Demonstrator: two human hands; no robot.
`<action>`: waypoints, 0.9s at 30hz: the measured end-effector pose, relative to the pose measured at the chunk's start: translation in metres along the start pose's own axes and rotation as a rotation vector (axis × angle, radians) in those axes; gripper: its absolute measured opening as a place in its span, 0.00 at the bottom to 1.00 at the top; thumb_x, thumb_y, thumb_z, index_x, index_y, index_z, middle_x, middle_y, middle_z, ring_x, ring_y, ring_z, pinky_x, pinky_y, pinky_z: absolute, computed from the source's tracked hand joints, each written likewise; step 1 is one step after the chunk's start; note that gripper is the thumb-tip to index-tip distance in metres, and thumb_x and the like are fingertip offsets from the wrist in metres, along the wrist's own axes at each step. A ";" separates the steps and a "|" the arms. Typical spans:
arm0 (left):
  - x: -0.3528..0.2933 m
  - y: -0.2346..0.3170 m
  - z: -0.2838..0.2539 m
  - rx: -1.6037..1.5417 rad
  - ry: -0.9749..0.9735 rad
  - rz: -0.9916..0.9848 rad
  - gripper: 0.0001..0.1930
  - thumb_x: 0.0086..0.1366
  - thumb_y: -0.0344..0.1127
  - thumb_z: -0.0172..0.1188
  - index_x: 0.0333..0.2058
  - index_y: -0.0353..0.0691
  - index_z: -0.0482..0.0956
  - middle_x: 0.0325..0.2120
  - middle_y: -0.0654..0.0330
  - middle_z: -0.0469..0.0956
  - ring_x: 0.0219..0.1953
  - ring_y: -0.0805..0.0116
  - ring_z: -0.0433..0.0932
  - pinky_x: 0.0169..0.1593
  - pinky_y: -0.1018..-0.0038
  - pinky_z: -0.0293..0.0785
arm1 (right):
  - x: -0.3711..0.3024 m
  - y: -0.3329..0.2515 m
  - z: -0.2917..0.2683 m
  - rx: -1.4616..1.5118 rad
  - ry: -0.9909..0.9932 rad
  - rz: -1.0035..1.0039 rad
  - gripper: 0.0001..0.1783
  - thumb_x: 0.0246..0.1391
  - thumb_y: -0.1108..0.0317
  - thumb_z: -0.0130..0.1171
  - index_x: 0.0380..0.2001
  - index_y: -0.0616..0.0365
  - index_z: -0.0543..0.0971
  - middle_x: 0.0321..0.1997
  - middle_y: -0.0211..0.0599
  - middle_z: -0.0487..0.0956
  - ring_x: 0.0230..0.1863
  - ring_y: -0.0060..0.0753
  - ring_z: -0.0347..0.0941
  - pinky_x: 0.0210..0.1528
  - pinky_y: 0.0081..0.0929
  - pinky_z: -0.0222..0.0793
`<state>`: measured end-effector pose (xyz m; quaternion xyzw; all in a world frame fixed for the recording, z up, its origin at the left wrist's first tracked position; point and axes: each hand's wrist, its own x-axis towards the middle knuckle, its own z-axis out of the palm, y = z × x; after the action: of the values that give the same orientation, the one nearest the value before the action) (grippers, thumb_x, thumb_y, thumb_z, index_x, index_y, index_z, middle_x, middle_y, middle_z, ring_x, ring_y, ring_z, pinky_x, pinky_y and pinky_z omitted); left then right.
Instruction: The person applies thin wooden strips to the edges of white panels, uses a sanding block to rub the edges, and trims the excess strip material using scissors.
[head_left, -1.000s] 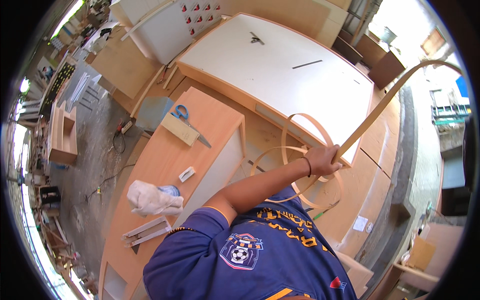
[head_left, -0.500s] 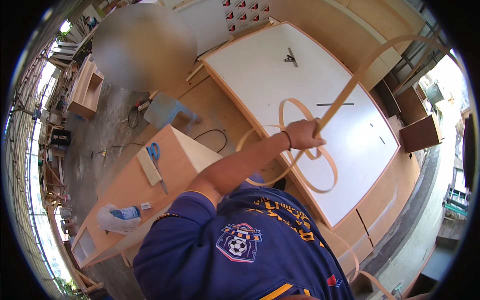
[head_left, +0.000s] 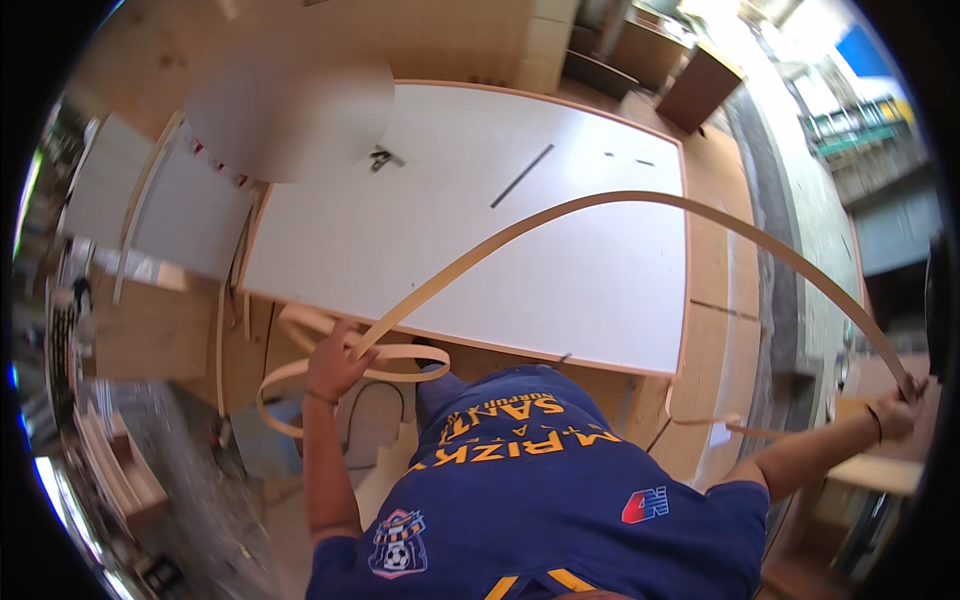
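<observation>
Panel [head_left: 560, 230], white with wood edging, lies beyond both grips. Edge-banding strip [head_left: 640, 205] arcs over it between 2 fists: left hand [head_left: 335, 365] clamped beside its coiled loops, right hand [head_left: 893, 415] clamped on its far end.

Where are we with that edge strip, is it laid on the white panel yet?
Unrolled: a long span of the edge strip arcs between both hands. In hand: left hand grips it near the remaining coil, right hand the far end. Left: it hangs above the white panel, not laid.
</observation>
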<state>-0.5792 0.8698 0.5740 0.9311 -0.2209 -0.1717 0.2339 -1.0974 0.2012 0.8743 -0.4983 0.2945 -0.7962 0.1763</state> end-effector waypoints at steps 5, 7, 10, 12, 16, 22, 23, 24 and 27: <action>0.014 -0.068 -0.027 0.058 0.010 -0.003 0.34 0.48 0.61 0.63 0.47 0.43 0.67 0.29 0.51 0.77 0.34 0.52 0.78 0.36 0.62 0.73 | -0.056 0.097 -0.085 -0.179 -0.019 0.328 0.15 0.59 0.74 0.40 0.43 0.72 0.72 0.33 0.46 0.75 0.31 0.38 0.75 0.39 0.27 0.72; 0.028 -0.080 -0.055 0.071 -0.007 -0.029 0.38 0.47 0.61 0.62 0.50 0.43 0.65 0.31 0.51 0.77 0.36 0.53 0.78 0.37 0.62 0.73 | -0.088 0.124 -0.087 -0.340 0.010 0.428 0.15 0.59 0.74 0.40 0.43 0.72 0.72 0.32 0.46 0.74 0.30 0.38 0.74 0.38 0.27 0.72; 0.038 -0.104 -0.090 0.193 -0.017 -0.026 0.38 0.47 0.56 0.64 0.54 0.44 0.63 0.33 0.53 0.78 0.37 0.54 0.77 0.41 0.61 0.72 | -0.136 0.150 -0.077 -0.527 -0.002 0.532 0.14 0.58 0.74 0.41 0.42 0.71 0.72 0.32 0.44 0.74 0.29 0.37 0.74 0.37 0.27 0.72; 0.037 -0.120 -0.118 0.225 -0.039 -0.108 0.38 0.47 0.56 0.64 0.54 0.44 0.63 0.33 0.53 0.78 0.38 0.54 0.77 0.42 0.61 0.72 | -0.168 0.167 -0.059 -0.595 -0.025 0.581 0.13 0.58 0.74 0.41 0.42 0.70 0.71 0.31 0.44 0.74 0.29 0.37 0.73 0.36 0.26 0.72; 0.022 -0.117 -0.157 0.212 -0.122 -0.221 0.35 0.48 0.52 0.64 0.54 0.46 0.65 0.39 0.54 0.77 0.43 0.56 0.76 0.46 0.62 0.71 | -0.214 0.195 -0.023 -0.651 -0.079 0.635 0.12 0.57 0.73 0.42 0.41 0.69 0.71 0.31 0.42 0.73 0.28 0.36 0.73 0.34 0.26 0.72; 0.007 -0.137 -0.170 0.283 -0.037 -0.129 0.36 0.48 0.50 0.64 0.55 0.47 0.64 0.34 0.56 0.78 0.37 0.54 0.77 0.43 0.62 0.72 | -0.293 0.219 -0.011 -0.703 -0.108 0.751 0.11 0.56 0.73 0.43 0.40 0.67 0.70 0.29 0.40 0.73 0.27 0.35 0.72 0.31 0.26 0.72; 0.009 -0.146 -0.171 0.285 -0.050 -0.121 0.36 0.48 0.51 0.63 0.56 0.48 0.63 0.32 0.56 0.78 0.36 0.54 0.77 0.42 0.62 0.72 | -0.307 0.215 -0.012 -0.706 -0.097 0.775 0.11 0.56 0.73 0.43 0.39 0.67 0.70 0.29 0.40 0.73 0.26 0.35 0.72 0.31 0.26 0.72; 0.011 -0.156 -0.172 0.288 -0.063 -0.114 0.37 0.49 0.52 0.62 0.57 0.50 0.62 0.31 0.56 0.78 0.36 0.55 0.77 0.41 0.63 0.72 | -0.327 0.209 -0.016 -0.714 -0.092 0.806 0.11 0.55 0.72 0.44 0.39 0.67 0.70 0.29 0.39 0.72 0.26 0.34 0.72 0.30 0.26 0.72; 0.022 -0.169 -0.186 0.227 -0.146 -0.183 0.40 0.48 0.50 0.63 0.60 0.51 0.58 0.30 0.55 0.78 0.34 0.55 0.77 0.39 0.64 0.72 | -0.384 0.181 -0.020 -0.730 -0.065 0.891 0.10 0.55 0.72 0.44 0.39 0.66 0.69 0.28 0.38 0.72 0.25 0.34 0.71 0.29 0.26 0.72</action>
<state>-0.4264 1.0600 0.6375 0.9529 -0.1696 -0.2334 0.0939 -0.9482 0.2894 0.4859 -0.3791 0.7259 -0.4762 0.3204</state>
